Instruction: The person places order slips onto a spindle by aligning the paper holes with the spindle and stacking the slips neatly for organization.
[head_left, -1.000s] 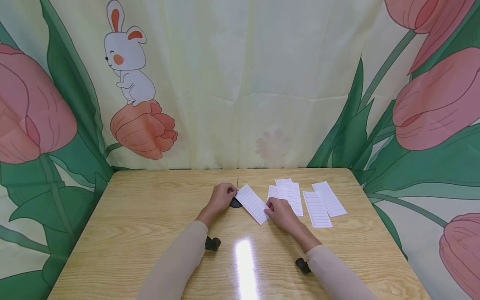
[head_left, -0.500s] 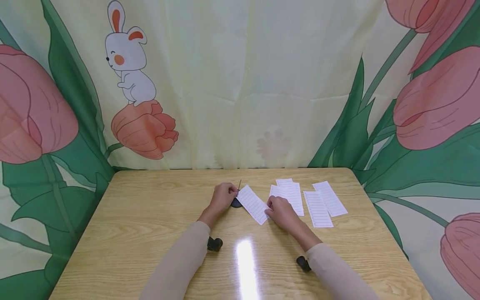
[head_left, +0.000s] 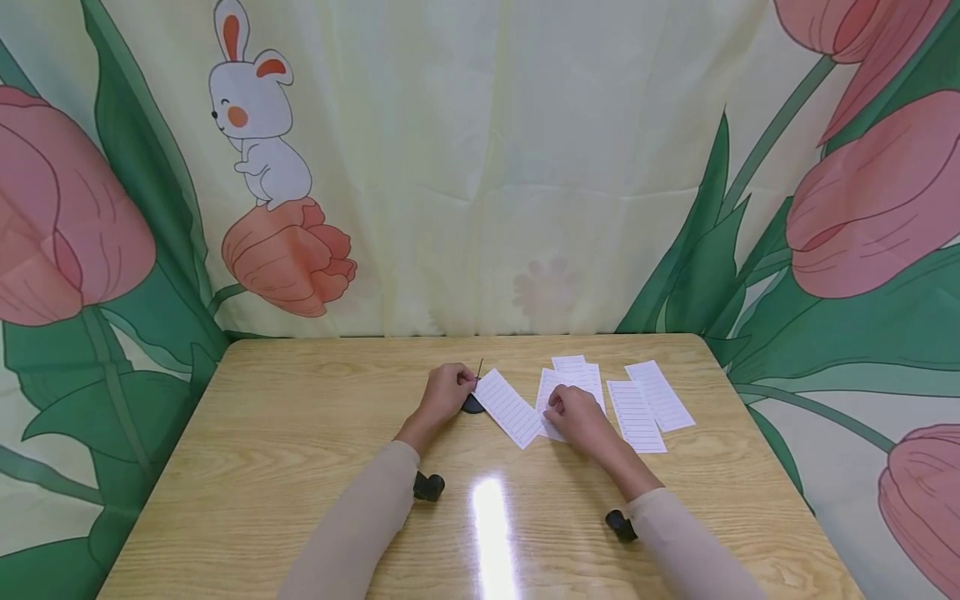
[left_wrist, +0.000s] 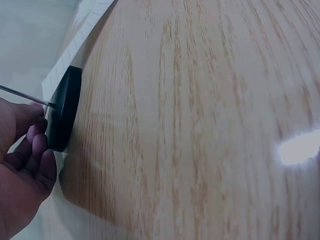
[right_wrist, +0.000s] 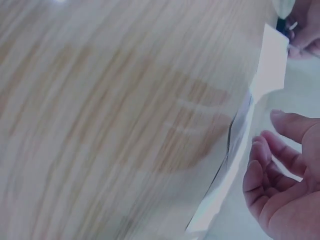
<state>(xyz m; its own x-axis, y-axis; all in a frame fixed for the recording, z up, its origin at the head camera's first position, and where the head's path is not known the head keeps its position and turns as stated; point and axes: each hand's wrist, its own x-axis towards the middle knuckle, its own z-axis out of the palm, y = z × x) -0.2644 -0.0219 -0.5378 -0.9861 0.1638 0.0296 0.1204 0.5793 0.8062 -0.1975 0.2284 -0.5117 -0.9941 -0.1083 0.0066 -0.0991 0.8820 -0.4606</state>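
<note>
A black round-based spike (head_left: 473, 404) with a thin upright rod stands near the table's middle. My left hand (head_left: 447, 388) is right beside the rod and pinches the upper left corner of a white lined paper slip (head_left: 507, 408). In the left wrist view, the rod (left_wrist: 22, 94) rises from the dark base (left_wrist: 65, 110) past my thumb and fingertips. My right hand (head_left: 581, 417) is off the slip's other end, above several loose slips. Its thumb and loosely curled fingers hold nothing in the right wrist view, where the pinched slip (right_wrist: 274, 62) lies beyond them.
Overlapping lined slips (head_left: 572, 379) lie partly under my right hand. Two more slips (head_left: 637, 417) lie farther right. A wood-grain table (head_left: 300, 433) extends to a printed curtain (head_left: 450, 167) at its back edge. Black wrist devices (head_left: 429, 487) sit under both forearms.
My right hand has let go of the slip's lower right end and moved a little to the right. The left hand and the slip stay nearly in place beside the spike.
</note>
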